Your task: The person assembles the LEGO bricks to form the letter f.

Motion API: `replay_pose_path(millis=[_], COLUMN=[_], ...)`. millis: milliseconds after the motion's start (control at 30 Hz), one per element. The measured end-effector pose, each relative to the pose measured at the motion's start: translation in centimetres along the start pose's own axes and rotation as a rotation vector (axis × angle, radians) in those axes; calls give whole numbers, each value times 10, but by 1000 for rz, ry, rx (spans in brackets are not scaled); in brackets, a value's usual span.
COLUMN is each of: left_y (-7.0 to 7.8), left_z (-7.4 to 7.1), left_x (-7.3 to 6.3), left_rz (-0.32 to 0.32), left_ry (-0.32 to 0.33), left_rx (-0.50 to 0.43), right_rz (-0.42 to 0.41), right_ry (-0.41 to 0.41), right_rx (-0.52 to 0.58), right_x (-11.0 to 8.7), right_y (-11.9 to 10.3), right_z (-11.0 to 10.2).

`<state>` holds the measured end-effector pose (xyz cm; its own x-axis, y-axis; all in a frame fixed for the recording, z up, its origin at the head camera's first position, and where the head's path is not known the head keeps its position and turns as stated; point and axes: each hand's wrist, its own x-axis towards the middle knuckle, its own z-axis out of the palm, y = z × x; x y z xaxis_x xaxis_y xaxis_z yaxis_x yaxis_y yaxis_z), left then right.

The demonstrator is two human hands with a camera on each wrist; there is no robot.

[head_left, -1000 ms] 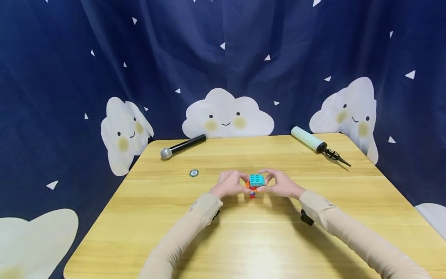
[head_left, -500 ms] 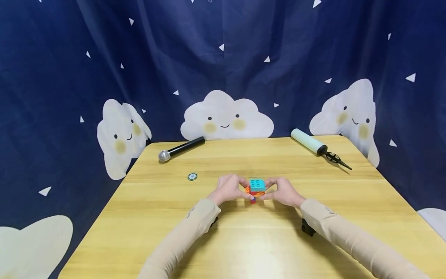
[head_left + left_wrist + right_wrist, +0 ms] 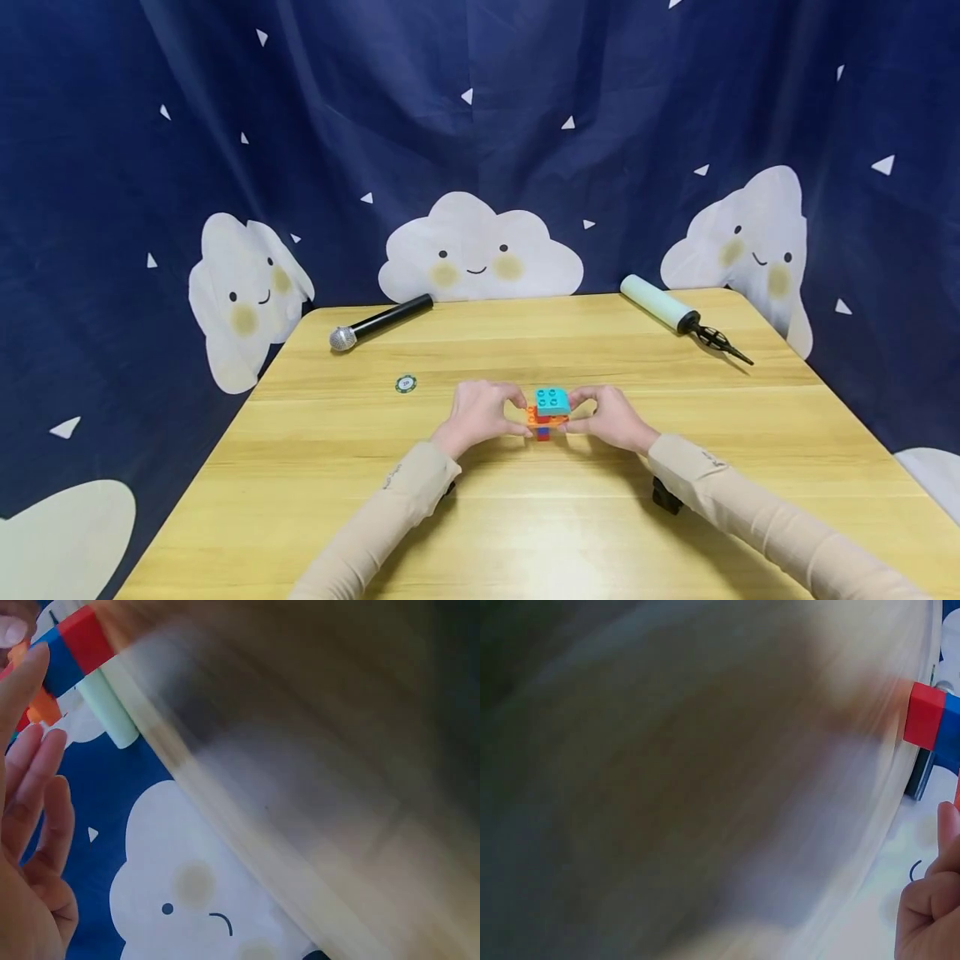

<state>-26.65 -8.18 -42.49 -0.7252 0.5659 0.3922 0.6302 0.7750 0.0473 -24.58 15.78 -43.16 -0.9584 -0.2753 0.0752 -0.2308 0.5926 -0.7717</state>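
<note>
A small toy brick build is between both hands in the head view. It has a turquoise brick (image 3: pixel 552 402) on top, an orange piece (image 3: pixel 533 417) below it, and a blue brick (image 3: pixel 64 673) and red brick (image 3: pixel 925 716) at the bottom. My right hand (image 3: pixel 613 417) pinches the build from the right with thumb and fingertips. My left hand (image 3: pixel 482 410) is at its left side, thumb and index finger spread around the orange piece's end. In the left wrist view, its other fingers are loosely bent beside the build.
On the wooden table (image 3: pixel 300 467), a black microphone (image 3: pixel 382 323) lies at the back left. A poker chip (image 3: pixel 406 383) lies in front of it. A pale green hand pump (image 3: pixel 660 304) with a black nozzle is at the back right. A dark blue cloud-print curtain (image 3: pixel 525 83) hangs behind.
My left hand has shifted left and its fingertips have spread, showing more of the orange piece. My right hand keeps its pinch. The head view has swung slightly.
</note>
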Motion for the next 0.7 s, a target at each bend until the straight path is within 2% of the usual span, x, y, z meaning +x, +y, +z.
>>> replay_pose_path(millis=[133, 233, 433, 533, 700], left_y=[0, 0, 0, 0, 2], left_z=[3, 4, 6, 8, 9], left_x=[1, 3, 13, 21, 30], left_rz=[78, 105, 93, 64, 19], left_ry=[66, 89, 127, 104, -9], left_rx=[37, 41, 36, 41, 38], right_rz=[19, 31, 86, 110, 117], right_ry=[-3, 7, 65, 104, 108], right_rx=[17, 44, 53, 34, 29], right_x=[-1, 0, 6, 11, 18], right_y=[1, 1, 2, 2, 2], right_z=[-2, -4, -10, -12, -11])
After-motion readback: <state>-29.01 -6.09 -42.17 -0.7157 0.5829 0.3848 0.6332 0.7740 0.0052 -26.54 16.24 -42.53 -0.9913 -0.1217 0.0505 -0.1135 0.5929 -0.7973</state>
